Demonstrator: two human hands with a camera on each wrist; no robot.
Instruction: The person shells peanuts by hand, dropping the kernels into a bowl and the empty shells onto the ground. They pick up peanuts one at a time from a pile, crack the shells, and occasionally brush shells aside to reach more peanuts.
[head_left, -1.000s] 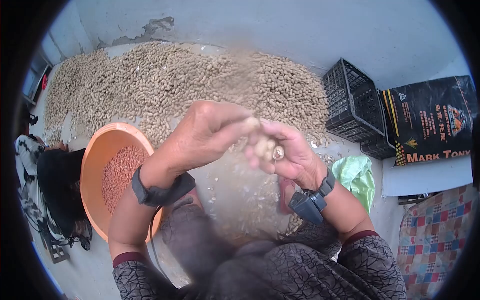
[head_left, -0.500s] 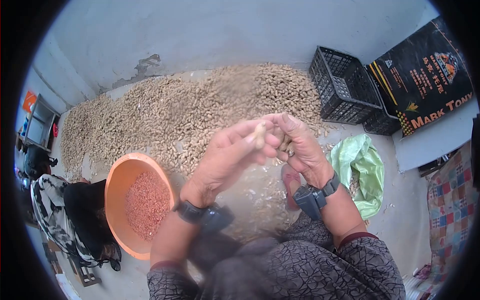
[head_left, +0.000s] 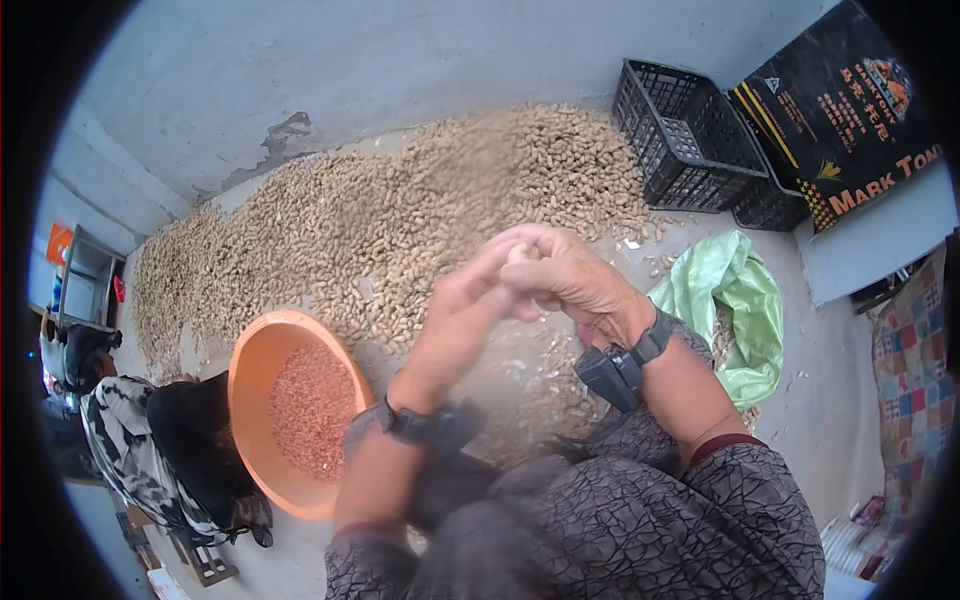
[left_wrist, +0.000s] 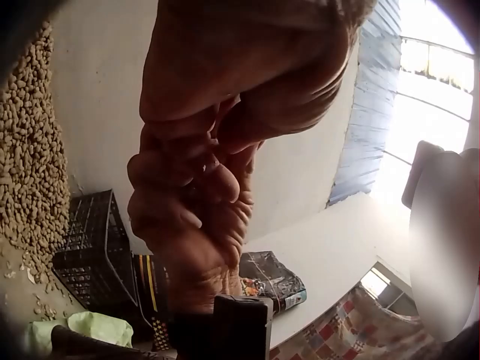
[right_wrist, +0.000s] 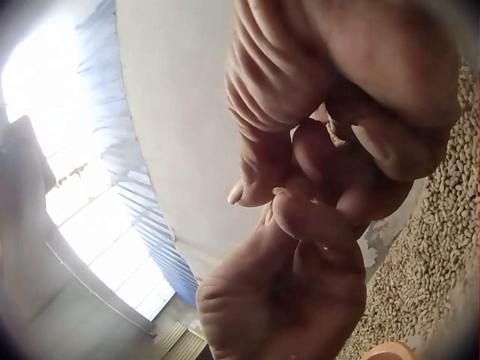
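Observation:
In the head view my left hand (head_left: 450,315) and right hand (head_left: 590,285) meet in front of the peanut pile (head_left: 400,230). An unshelled peanut (head_left: 522,253) shows between their fingertips, both hands pinching around it. My right fingers are curled; the right wrist view shows pale shell (right_wrist: 337,133) inside that hand, mostly hidden. Close below it, the left thumb and fingers press together in the same view, with a small light bit at the thumb tip. An orange tub (head_left: 240,400) of red shelled peanuts (head_left: 312,405) stands to the left of my left forearm.
Black plastic crates (head_left: 690,150) stand by the wall beside a black printed sack (head_left: 840,110). An open green bag (head_left: 755,330) lies at my right knee. Another person (head_left: 150,450) sits left of the tub. Shell bits litter the floor (head_left: 530,370) between my feet.
My left hand held a peanut apart from the right half a second ago; now both hands' fingertips close together around one. The head view has swung, shifting the tub rightward in the picture.

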